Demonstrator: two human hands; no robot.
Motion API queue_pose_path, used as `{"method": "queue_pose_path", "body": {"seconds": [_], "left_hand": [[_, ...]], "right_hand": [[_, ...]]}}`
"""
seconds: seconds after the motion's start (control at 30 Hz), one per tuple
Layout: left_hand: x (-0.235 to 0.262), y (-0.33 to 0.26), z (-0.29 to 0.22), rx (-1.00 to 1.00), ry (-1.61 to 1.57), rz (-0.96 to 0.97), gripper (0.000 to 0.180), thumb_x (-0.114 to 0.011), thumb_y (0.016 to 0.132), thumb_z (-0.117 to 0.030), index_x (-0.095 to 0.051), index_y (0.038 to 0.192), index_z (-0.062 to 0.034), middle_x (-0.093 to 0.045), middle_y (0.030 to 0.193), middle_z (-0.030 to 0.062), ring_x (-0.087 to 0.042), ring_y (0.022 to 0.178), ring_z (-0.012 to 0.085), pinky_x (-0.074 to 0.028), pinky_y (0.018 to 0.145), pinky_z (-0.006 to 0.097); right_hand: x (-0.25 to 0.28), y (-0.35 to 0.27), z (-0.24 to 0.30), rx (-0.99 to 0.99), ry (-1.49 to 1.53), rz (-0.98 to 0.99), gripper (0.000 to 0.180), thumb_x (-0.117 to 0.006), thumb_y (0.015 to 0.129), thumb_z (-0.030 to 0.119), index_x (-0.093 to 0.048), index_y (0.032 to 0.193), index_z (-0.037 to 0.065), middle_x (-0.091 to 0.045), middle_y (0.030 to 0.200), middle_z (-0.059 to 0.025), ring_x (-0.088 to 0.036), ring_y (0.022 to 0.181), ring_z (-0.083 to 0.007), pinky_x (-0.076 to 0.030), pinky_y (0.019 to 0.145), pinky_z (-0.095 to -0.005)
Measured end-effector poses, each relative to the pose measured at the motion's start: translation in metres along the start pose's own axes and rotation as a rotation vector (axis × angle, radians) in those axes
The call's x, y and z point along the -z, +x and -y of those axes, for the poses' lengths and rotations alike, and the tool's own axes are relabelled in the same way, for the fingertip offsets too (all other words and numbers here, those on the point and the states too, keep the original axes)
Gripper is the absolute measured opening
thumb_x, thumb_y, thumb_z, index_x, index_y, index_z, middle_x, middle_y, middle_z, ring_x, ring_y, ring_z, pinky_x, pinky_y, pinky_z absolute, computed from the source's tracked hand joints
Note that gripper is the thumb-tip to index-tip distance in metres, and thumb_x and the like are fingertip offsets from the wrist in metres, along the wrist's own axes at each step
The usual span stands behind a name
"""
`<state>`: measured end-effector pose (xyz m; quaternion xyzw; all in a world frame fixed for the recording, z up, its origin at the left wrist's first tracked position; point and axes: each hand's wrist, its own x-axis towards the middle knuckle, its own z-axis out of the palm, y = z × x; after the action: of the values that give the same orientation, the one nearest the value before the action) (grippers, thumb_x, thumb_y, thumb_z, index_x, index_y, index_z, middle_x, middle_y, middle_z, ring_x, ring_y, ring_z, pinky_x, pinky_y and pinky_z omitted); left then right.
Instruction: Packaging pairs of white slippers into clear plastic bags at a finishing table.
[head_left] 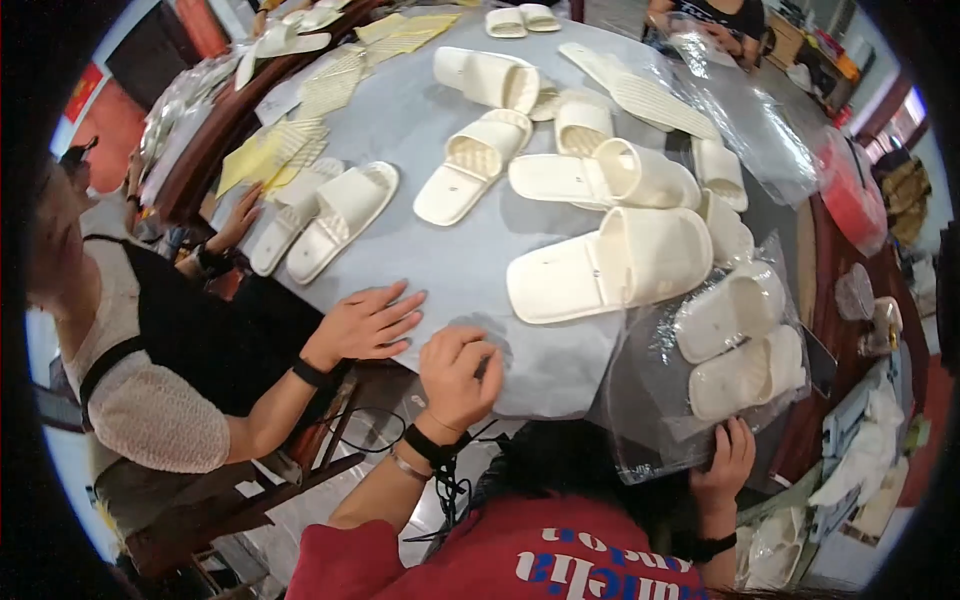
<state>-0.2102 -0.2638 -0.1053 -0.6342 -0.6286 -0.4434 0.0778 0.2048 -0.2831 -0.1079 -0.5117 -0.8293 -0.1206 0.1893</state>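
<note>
My left hand (460, 375) rests at the near edge of the grey table (450, 270), its fingers curled in and nothing visible in them. At the lower right, my right hand (725, 462) has its fingers stretched against the edge of a clear plastic bag (640, 430). A pair of cream slippers shows through the bag: an upper slipper (730, 312) and a lower slipper (748, 373). Nearest to my left hand among the loose slippers is a large cream slipper (610, 265), lying just left of the bag. Another cream slipper (605, 172) lies behind it.
A co-worker's hand (370, 320) lies flat just left of mine. Beyond it sits a slipper pair (340, 220) beside yellow and striped pieces (275, 155). More slippers (475, 165) spread across the middle. Clear bags (740, 110) are heaped at the far right; another person sits behind them.
</note>
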Motion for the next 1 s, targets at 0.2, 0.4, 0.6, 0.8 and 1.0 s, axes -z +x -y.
{"method": "queue_pose_path", "body": {"seconds": [0.2, 0.4, 0.6, 0.8, 1.0], "left_hand": [[0.001, -0.003, 0.0, 0.024, 0.002, 0.012, 0.012, -0.071, 0.069, -0.008, -0.064, 0.079, -0.0089, -0.064, 0.091, 0.0064, -0.06, 0.086, 0.0277, -0.044, 0.074, 0.039], [-0.002, -0.001, -0.002, 0.031, 0.03, 0.041, 0.01, -0.07, 0.071, -0.01, -0.064, 0.079, -0.0091, -0.064, 0.092, 0.0054, -0.06, 0.09, 0.0276, -0.043, 0.077, 0.039], [0.0, 0.002, -0.001, 0.03, 0.069, 0.105, 0.016, -0.07, 0.071, -0.011, -0.064, 0.086, -0.0079, -0.063, 0.105, 0.0088, -0.059, 0.099, 0.0296, -0.043, 0.083, 0.041], [0.001, -0.002, 0.0, 0.05, 0.151, 0.168, 0.032, -0.07, 0.072, -0.014, -0.062, 0.102, -0.0056, -0.056, 0.126, 0.0178, -0.051, 0.121, 0.0402, -0.036, 0.102, 0.05], [0.001, -0.004, 0.003, 0.06, 0.187, 0.236, 0.03, -0.068, 0.074, -0.017, -0.063, 0.102, -0.0073, -0.056, 0.126, 0.0163, -0.05, 0.122, 0.0398, -0.035, 0.102, 0.051]], "right_hand": [[-0.007, -0.009, -0.009, 0.003, -0.055, 0.024, 0.057, -0.049, 0.092, 0.049, -0.056, 0.117, -0.001, -0.055, 0.127, -0.0223, -0.051, 0.119, -0.044, -0.041, 0.099, -0.057], [-0.001, -0.002, -0.003, -0.014, 0.023, 0.026, 0.055, -0.066, 0.069, 0.018, -0.055, 0.119, -0.002, -0.054, 0.129, -0.0217, -0.049, 0.121, -0.0447, -0.037, 0.104, -0.0545], [-0.008, -0.008, -0.01, -0.018, -0.019, 0.059, 0.053, -0.055, 0.086, 0.042, -0.056, 0.116, -0.001, -0.054, 0.128, -0.0225, -0.051, 0.119, -0.0447, -0.04, 0.098, -0.0594], [-0.002, -0.004, -0.005, -0.021, 0.007, 0.034, 0.044, -0.06, 0.077, 0.026, -0.057, 0.112, -0.001, -0.056, 0.126, -0.0211, -0.053, 0.117, -0.044, -0.041, 0.098, -0.058], [-0.001, -0.006, -0.004, -0.027, 0.017, 0.064, 0.044, -0.066, 0.071, 0.016, -0.057, 0.111, -0.002, -0.057, 0.125, -0.0215, -0.053, 0.115, -0.0438, -0.041, 0.098, -0.0561]]}}
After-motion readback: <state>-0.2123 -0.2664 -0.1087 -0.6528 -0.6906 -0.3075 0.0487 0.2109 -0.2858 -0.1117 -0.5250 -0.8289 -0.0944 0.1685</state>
